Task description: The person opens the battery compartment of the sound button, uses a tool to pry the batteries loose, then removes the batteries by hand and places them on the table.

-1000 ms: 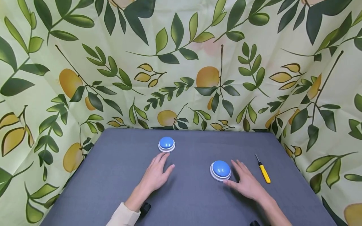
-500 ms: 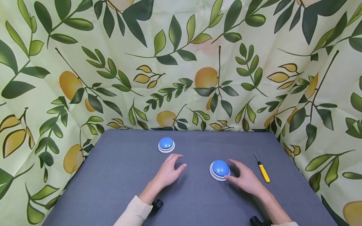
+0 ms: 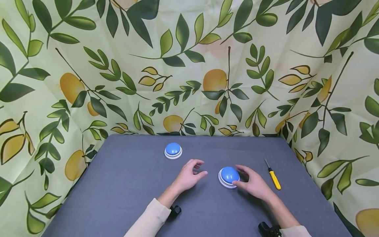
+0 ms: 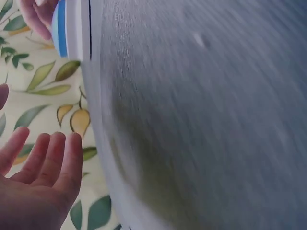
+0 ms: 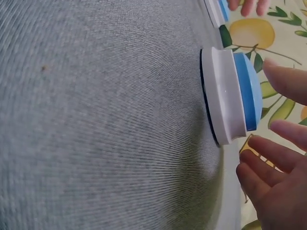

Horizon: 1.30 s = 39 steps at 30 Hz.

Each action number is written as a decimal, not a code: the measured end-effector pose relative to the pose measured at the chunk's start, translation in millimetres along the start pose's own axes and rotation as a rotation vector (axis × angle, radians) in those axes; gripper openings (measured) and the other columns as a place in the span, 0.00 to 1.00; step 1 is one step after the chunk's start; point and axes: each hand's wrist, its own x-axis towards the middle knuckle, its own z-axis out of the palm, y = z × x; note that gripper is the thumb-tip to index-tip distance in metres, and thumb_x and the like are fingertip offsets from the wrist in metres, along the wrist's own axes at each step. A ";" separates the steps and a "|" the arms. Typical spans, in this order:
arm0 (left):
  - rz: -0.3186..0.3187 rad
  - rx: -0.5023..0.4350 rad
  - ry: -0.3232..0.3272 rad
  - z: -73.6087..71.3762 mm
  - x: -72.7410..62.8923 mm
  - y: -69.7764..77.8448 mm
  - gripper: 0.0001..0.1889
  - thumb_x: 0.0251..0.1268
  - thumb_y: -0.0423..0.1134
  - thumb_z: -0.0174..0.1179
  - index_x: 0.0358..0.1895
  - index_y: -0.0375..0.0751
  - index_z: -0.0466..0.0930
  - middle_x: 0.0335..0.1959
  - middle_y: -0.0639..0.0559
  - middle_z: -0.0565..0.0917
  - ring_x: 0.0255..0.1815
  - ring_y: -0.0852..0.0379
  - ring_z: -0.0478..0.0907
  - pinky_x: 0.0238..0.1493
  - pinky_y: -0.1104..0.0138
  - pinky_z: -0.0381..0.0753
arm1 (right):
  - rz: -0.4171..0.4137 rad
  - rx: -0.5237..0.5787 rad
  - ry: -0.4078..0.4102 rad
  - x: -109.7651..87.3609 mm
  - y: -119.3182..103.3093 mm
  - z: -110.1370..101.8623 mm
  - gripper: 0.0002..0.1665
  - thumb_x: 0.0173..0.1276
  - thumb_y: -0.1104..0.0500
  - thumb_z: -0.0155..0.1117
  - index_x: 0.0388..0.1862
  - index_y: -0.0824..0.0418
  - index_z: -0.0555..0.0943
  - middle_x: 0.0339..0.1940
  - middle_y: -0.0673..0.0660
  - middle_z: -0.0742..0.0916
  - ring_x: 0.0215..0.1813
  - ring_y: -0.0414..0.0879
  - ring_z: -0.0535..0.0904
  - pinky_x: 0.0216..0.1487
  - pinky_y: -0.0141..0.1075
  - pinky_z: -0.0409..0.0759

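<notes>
Two blue dome push buttons with white bases sit on the grey table. The nearer button [image 3: 229,175] is right of centre; the farther button [image 3: 173,149] is near the back edge. My right hand [image 3: 254,184] is at the right side of the nearer button, thumb and fingers spread and bent about its dome. In the right wrist view, that button [image 5: 223,93] stands apart from the fingertips. My left hand [image 3: 189,176] hovers between the two buttons, fingers loosely bent, holding nothing. The left wrist view shows this left hand [image 4: 43,184] with its fingers apart.
A screwdriver [image 3: 274,179] with a yellow handle lies on the table [image 3: 124,184], right of my right hand. A leaf-and-fruit patterned cloth [image 3: 189,72] hangs behind and along both sides. Black camera straps [image 3: 174,211] are on the wrists.
My left hand has moved right, away from the farther button and toward the nearer one. My right hand has shifted slightly left, its fingers bending more about the nearer button.
</notes>
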 end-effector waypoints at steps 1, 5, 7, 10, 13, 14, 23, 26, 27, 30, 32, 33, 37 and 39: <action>0.003 -0.006 -0.007 3.0 1.2 1.0 0.23 0.68 0.43 0.67 0.61 0.33 0.78 0.57 0.39 0.78 0.56 0.44 0.78 0.55 0.53 0.81 | -0.001 0.005 -0.002 0.9 0.3 0.3 0.45 0.62 0.47 0.77 0.70 0.68 0.72 0.66 0.68 0.79 0.66 0.66 0.75 0.64 0.59 0.72; -0.008 -0.012 -0.046 14.4 5.2 6.8 0.24 0.68 0.43 0.67 0.62 0.34 0.77 0.59 0.40 0.78 0.57 0.45 0.77 0.56 0.55 0.80 | -0.009 0.025 -0.019 4.2 1.9 2.1 0.44 0.62 0.48 0.77 0.70 0.69 0.71 0.66 0.68 0.78 0.66 0.65 0.76 0.65 0.58 0.72; -0.013 -0.008 -0.062 19.9 7.4 9.1 0.25 0.68 0.44 0.67 0.63 0.34 0.77 0.59 0.40 0.77 0.58 0.45 0.77 0.56 0.55 0.80 | -0.009 0.042 -0.022 5.4 3.2 3.0 0.44 0.62 0.49 0.77 0.70 0.69 0.71 0.66 0.68 0.79 0.65 0.64 0.76 0.64 0.58 0.73; -0.025 -0.003 -0.082 26.7 10.4 11.3 0.25 0.68 0.45 0.68 0.63 0.36 0.77 0.59 0.42 0.77 0.58 0.46 0.77 0.57 0.56 0.80 | -0.008 0.071 -0.034 6.4 4.6 3.9 0.44 0.62 0.50 0.77 0.70 0.70 0.71 0.66 0.69 0.79 0.64 0.63 0.78 0.63 0.57 0.74; -0.030 -0.011 -0.094 33.0 14.5 12.2 0.25 0.67 0.44 0.69 0.62 0.36 0.77 0.58 0.42 0.77 0.58 0.46 0.77 0.57 0.58 0.79 | -0.005 0.104 -0.050 6.9 5.6 3.9 0.44 0.63 0.50 0.77 0.70 0.70 0.70 0.66 0.69 0.78 0.64 0.64 0.78 0.63 0.57 0.74; -0.035 -0.018 -0.097 34.9 15.8 12.2 0.25 0.66 0.44 0.69 0.62 0.36 0.77 0.58 0.42 0.78 0.58 0.46 0.78 0.56 0.59 0.80 | -0.004 0.115 -0.054 7.1 5.9 3.8 0.44 0.63 0.51 0.77 0.70 0.71 0.70 0.66 0.70 0.78 0.64 0.64 0.78 0.63 0.57 0.75; -0.082 0.008 -0.110 49.9 24.8 13.2 0.28 0.60 0.43 0.74 0.61 0.37 0.78 0.54 0.45 0.79 0.54 0.49 0.78 0.53 0.63 0.77 | 0.021 0.182 -0.082 8.9 10.5 6.1 0.44 0.62 0.54 0.78 0.70 0.72 0.69 0.67 0.72 0.76 0.65 0.66 0.76 0.63 0.54 0.75; -0.084 0.021 -0.124 53.7 27.8 15.5 0.28 0.59 0.42 0.75 0.61 0.37 0.78 0.54 0.45 0.79 0.54 0.49 0.78 0.53 0.63 0.77 | 0.023 0.200 -0.086 8.3 12.3 6.4 0.45 0.61 0.55 0.78 0.70 0.73 0.68 0.67 0.72 0.75 0.66 0.67 0.76 0.63 0.54 0.75; -0.091 0.019 -0.132 55.0 28.6 16.3 0.28 0.59 0.42 0.75 0.61 0.37 0.78 0.54 0.46 0.79 0.54 0.49 0.78 0.53 0.63 0.77 | 0.029 0.209 -0.087 8.1 12.9 6.3 0.45 0.61 0.55 0.79 0.70 0.72 0.68 0.68 0.72 0.75 0.66 0.66 0.75 0.63 0.53 0.75; -0.107 0.004 -0.158 59.2 30.3 17.2 0.29 0.58 0.42 0.75 0.61 0.37 0.77 0.53 0.47 0.79 0.54 0.50 0.78 0.52 0.64 0.78 | 0.044 0.233 -0.092 8.1 14.1 6.5 0.45 0.61 0.56 0.79 0.71 0.72 0.68 0.68 0.72 0.75 0.67 0.67 0.75 0.63 0.53 0.75; -0.108 -0.008 -0.167 61.6 31.2 17.1 0.29 0.57 0.41 0.76 0.61 0.36 0.77 0.52 0.48 0.79 0.52 0.52 0.79 0.52 0.65 0.78 | 0.047 0.233 -0.095 8.1 14.1 7.0 0.45 0.61 0.56 0.79 0.71 0.72 0.68 0.68 0.72 0.75 0.67 0.66 0.75 0.63 0.53 0.75; -0.107 -0.015 -0.170 62.6 31.7 17.0 0.30 0.57 0.41 0.76 0.61 0.36 0.77 0.51 0.48 0.79 0.51 0.53 0.79 0.51 0.66 0.78 | 0.048 0.228 -0.094 8.4 14.0 7.4 0.46 0.61 0.56 0.79 0.71 0.72 0.68 0.68 0.72 0.75 0.67 0.66 0.75 0.64 0.53 0.75; -0.097 -0.005 -0.171 66.9 34.6 15.3 0.30 0.54 0.40 0.78 0.60 0.36 0.78 0.51 0.50 0.80 0.49 0.58 0.78 0.52 0.68 0.77 | 0.050 0.200 -0.088 9.5 13.5 8.8 0.46 0.59 0.55 0.80 0.70 0.72 0.69 0.67 0.70 0.77 0.66 0.64 0.75 0.64 0.53 0.74; -0.087 0.010 -0.169 68.8 36.2 14.4 0.30 0.53 0.40 0.78 0.60 0.36 0.78 0.51 0.49 0.80 0.49 0.58 0.79 0.52 0.67 0.77 | 0.054 0.194 -0.081 10.0 13.9 9.2 0.46 0.59 0.55 0.80 0.70 0.72 0.69 0.66 0.70 0.77 0.66 0.64 0.76 0.64 0.54 0.74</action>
